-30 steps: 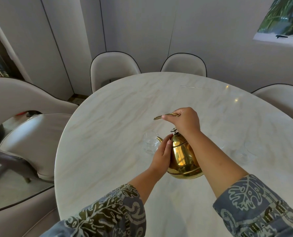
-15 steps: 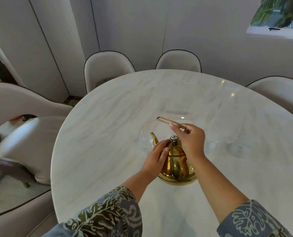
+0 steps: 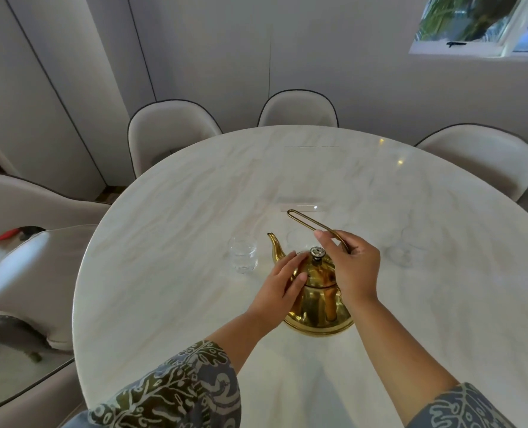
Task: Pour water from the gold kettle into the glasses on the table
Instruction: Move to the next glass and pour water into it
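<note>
Clear, small, rounded drinking glass (image 3: 243,254): upright on the white marble oval desk (image 3: 164,273), just left of the left hand (image 3: 282,281), close beyond the spout, within pouring reach. Left hand: flat, fingers loosely spread, resting on the shiny gold metal kettle (image 3: 316,296), probably steadying it. Kettle: upright on the desk between both hands. Right hand (image 3: 350,265): curled round the thin gold wire handle (image 3: 310,223), wrist bent, ready to lift. Another clear glass (image 3: 403,254): right of that hand.
</note>
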The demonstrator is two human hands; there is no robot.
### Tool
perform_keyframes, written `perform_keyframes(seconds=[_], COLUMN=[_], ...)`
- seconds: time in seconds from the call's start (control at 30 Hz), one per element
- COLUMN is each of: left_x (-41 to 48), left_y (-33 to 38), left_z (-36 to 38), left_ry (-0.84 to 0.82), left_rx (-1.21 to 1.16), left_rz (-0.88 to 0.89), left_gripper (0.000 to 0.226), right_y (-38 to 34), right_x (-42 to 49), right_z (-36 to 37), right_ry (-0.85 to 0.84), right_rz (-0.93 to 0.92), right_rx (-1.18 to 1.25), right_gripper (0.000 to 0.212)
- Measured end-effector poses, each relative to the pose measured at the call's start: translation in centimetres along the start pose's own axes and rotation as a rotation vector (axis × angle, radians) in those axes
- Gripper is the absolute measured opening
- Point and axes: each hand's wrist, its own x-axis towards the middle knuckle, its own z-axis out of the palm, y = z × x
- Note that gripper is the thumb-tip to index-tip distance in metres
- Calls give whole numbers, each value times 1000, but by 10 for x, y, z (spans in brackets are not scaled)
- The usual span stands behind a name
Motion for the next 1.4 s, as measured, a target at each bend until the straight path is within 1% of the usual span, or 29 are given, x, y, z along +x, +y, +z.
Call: perform_keyframes(seconds=[0.13,0.23,0.4,0.57,1.03,1.4], left_x=[2,8,20,32,53,62], left_y=[12,22,34,37,35,33], left_z=[15,25,38,46,50,48], left_ry=[-49,-83,-108,-118,-116,-115], left_rx=[16,23,38,-15,-220,-299], left_rz=[7,11,23,-8,-101,-145], left_gripper=[47,47,46,46,44,44], right_y=[-3,-3,-2,-3,-4,-12], right_x=[2,7,24,41,78,94], right_z=[-20,-33,-45,-45,-24,-10], right_ry=[25,40,49,39,-72,-151], right_rz=[-23,-9,6,-5,-20,14], right_rx=[-28,-50,-86,-156,-363,-505], right_gripper=[13,12,24,29,30,31])
